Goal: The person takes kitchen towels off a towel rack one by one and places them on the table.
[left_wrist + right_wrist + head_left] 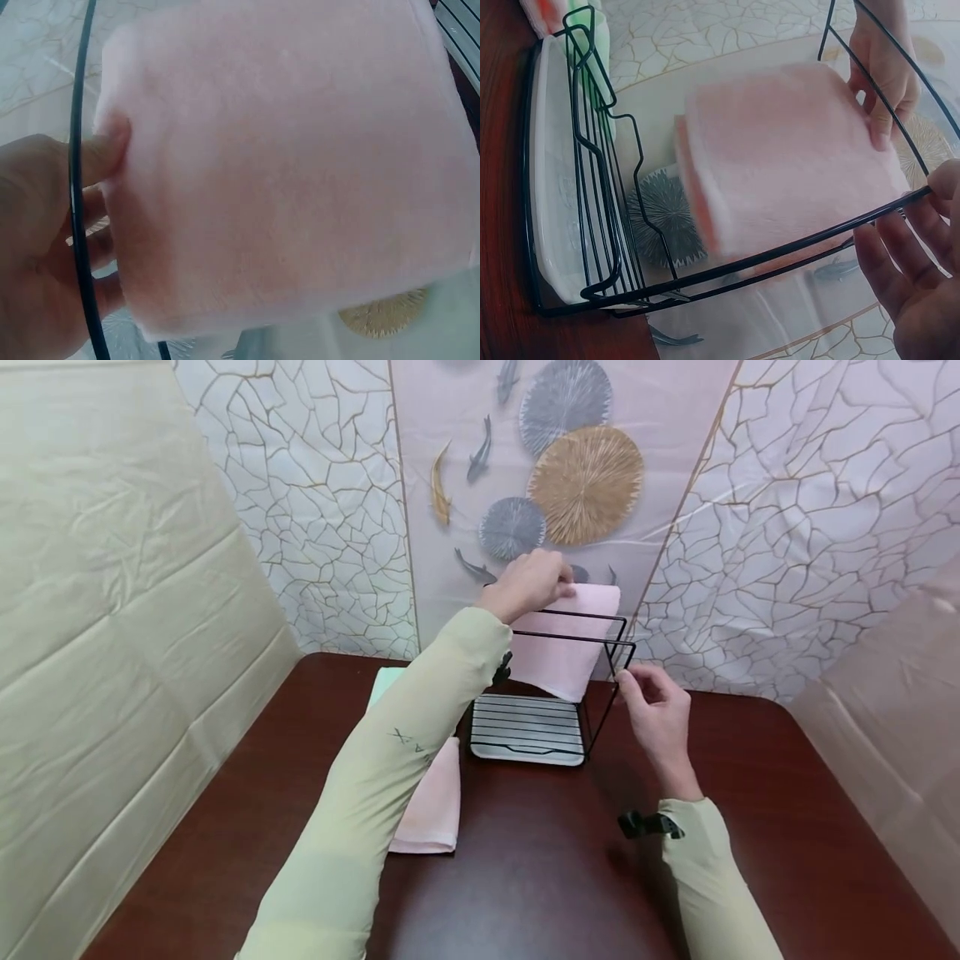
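Note:
A folded pink towel point(562, 656) hangs inside the upper part of a black wire rack point(600, 643). My left hand point(528, 583) pinches the towel by its top edge, reaching over the rack's rear bars. In the left wrist view the thumb of the left hand point(45, 232) lies on the near face of the towel point(285, 165), with the other fingers behind it. My right hand point(663, 714) holds the rack's right upright near its upper corner. The right wrist view shows the fingers of that right hand point(922, 277) curled about the wire.
A pale tray point(528, 758) sits in the rack's base under thin wires. Left of it, partly hidden by my left sleeve, lie a folded pink cloth point(431, 810) and a mint green cloth point(385, 681). Patterned fabric point(337, 485) hangs behind the brown table point(525, 868).

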### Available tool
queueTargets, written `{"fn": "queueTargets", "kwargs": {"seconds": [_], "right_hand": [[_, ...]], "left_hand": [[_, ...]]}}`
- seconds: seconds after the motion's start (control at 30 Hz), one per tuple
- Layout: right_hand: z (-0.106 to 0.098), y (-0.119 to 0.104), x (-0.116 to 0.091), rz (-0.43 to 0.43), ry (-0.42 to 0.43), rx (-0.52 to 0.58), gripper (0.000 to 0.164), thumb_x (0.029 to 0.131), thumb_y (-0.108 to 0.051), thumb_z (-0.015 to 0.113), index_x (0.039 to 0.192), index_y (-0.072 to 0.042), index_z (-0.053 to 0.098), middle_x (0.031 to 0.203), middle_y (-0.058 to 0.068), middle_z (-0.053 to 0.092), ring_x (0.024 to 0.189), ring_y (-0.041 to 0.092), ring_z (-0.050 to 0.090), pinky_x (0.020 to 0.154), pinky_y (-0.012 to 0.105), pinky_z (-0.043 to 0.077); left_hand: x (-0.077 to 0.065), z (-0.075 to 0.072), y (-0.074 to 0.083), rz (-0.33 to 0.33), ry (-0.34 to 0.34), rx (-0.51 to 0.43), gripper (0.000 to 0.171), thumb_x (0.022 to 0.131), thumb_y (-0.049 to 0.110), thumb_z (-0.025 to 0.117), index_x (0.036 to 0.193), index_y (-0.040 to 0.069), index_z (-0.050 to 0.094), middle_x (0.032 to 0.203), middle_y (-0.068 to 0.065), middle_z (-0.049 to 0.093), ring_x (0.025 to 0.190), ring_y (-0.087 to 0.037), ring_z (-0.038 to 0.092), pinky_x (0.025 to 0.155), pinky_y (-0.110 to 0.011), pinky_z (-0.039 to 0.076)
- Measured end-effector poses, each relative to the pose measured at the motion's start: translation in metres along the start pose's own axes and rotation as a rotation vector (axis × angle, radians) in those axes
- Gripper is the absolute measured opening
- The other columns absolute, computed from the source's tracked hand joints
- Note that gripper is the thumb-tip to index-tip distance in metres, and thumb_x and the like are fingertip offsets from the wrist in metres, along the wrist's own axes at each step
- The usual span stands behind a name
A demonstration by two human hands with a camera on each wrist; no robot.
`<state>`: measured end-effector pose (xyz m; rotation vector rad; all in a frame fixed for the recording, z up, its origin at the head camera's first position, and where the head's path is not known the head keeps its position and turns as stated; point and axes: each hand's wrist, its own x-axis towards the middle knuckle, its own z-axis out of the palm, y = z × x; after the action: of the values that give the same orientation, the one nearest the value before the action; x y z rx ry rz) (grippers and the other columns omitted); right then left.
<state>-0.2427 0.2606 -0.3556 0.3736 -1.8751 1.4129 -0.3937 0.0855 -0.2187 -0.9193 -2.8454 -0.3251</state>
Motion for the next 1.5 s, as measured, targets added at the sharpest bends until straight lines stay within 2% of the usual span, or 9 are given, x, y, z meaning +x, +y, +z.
{"fn": "queueTargets", "kwargs": {"seconds": [0.07, 0.2, 0.33, 0.6, 0.97, 1.1, 1.23, 1.37, 1.5], "right_hand": [[0.001, 0.001, -0.001, -0.001, 0.002, 0.008, 0.015, 0.092, 0.003, 0.062, 0.098, 0.016, 0.064, 0.077, 0.030, 0.059, 0.061, -0.002, 0.059, 0.056, 0.015, 0.047], [0.002, 0.001, 0.000, 0.004, 0.017, 0.022, 0.015, 0.091, 0.003, 0.063, 0.098, 0.017, 0.064, 0.074, 0.018, 0.063, 0.060, -0.001, 0.059, 0.055, 0.015, 0.047], [0.003, 0.001, -0.001, 0.016, 0.018, 0.029, 0.015, 0.091, 0.003, 0.063, 0.098, 0.016, 0.064, 0.074, 0.005, 0.065, 0.061, 0.000, 0.060, 0.056, 0.015, 0.047], [0.006, 0.002, -0.002, -0.003, -0.002, -0.007, 0.015, 0.092, 0.003, 0.062, 0.099, 0.015, 0.065, 0.077, 0.031, 0.060, 0.062, -0.003, 0.059, 0.057, 0.014, 0.046], [0.008, 0.003, 0.000, -0.015, -0.001, 0.013, 0.015, 0.091, 0.005, 0.061, 0.098, 0.018, 0.063, 0.076, 0.033, 0.058, 0.062, -0.002, 0.058, 0.056, 0.014, 0.045], [0.007, 0.002, 0.001, -0.011, 0.000, 0.027, 0.015, 0.091, 0.005, 0.061, 0.098, 0.019, 0.062, 0.077, 0.035, 0.057, 0.062, -0.002, 0.058, 0.056, 0.014, 0.045], [0.006, 0.001, 0.002, -0.014, 0.000, 0.021, 0.015, 0.091, 0.005, 0.061, 0.098, 0.018, 0.062, 0.075, 0.028, 0.059, 0.062, -0.002, 0.059, 0.056, 0.014, 0.046], [0.005, 0.000, 0.002, -0.011, 0.000, 0.012, 0.016, 0.092, 0.005, 0.061, 0.099, 0.019, 0.062, 0.076, 0.027, 0.060, 0.062, -0.002, 0.058, 0.055, 0.014, 0.046], [0.003, 0.000, 0.000, 0.007, 0.004, 0.004, 0.015, 0.092, 0.003, 0.061, 0.099, 0.017, 0.064, 0.078, 0.031, 0.059, 0.063, -0.002, 0.058, 0.056, 0.014, 0.046]], "left_hand": [[0.000, -0.001, -0.001, -0.003, 0.043, -0.018, 0.028, 0.099, 0.042, 0.055, 0.105, 0.021, 0.073, 0.102, 0.002, 0.066, 0.091, -0.015, 0.057, 0.085, -0.037, 0.048], [0.001, -0.005, 0.000, -0.016, 0.134, -0.049, 0.031, 0.101, 0.043, 0.050, 0.096, 0.017, 0.067, 0.098, 0.000, 0.063, 0.089, -0.016, 0.056, 0.085, -0.038, 0.048], [0.000, -0.008, -0.001, -0.025, 0.159, -0.081, 0.028, 0.101, 0.042, 0.049, 0.099, 0.019, 0.065, 0.104, 0.001, 0.064, 0.093, -0.016, 0.058, 0.088, -0.040, 0.048], [-0.003, -0.019, -0.008, 0.039, 0.218, -0.147, 0.024, 0.100, 0.036, 0.055, 0.104, 0.018, 0.070, 0.102, 0.002, 0.067, 0.090, -0.014, 0.056, 0.085, -0.035, 0.047], [-0.010, -0.046, -0.011, 0.041, 0.269, -0.218, 0.026, 0.098, 0.038, 0.058, 0.111, 0.019, 0.072, 0.089, 0.004, 0.063, 0.083, -0.012, 0.052, 0.079, -0.027, 0.042], [-0.015, -0.058, -0.008, 0.053, 0.313, -0.219, 0.026, 0.098, 0.037, 0.058, 0.111, 0.019, 0.071, 0.086, 0.005, 0.057, 0.083, -0.010, 0.049, 0.078, -0.025, 0.039], [-0.019, -0.070, -0.004, 0.083, 0.380, -0.256, 0.025, 0.099, 0.034, 0.057, 0.112, 0.017, 0.071, 0.082, 0.004, 0.050, 0.081, -0.011, 0.045, 0.076, -0.024, 0.036], [-0.024, -0.080, 0.001, 0.108, 0.450, -0.269, 0.025, 0.099, 0.032, 0.058, 0.112, 0.016, 0.071, 0.087, 0.004, 0.057, 0.082, -0.008, 0.047, 0.081, -0.022, 0.039], [-0.030, -0.087, 0.008, 0.128, 0.462, -0.273, 0.025, 0.099, 0.033, 0.057, 0.113, 0.018, 0.071, 0.096, 0.005, 0.062, 0.087, -0.006, 0.049, 0.086, -0.021, 0.041]]}}
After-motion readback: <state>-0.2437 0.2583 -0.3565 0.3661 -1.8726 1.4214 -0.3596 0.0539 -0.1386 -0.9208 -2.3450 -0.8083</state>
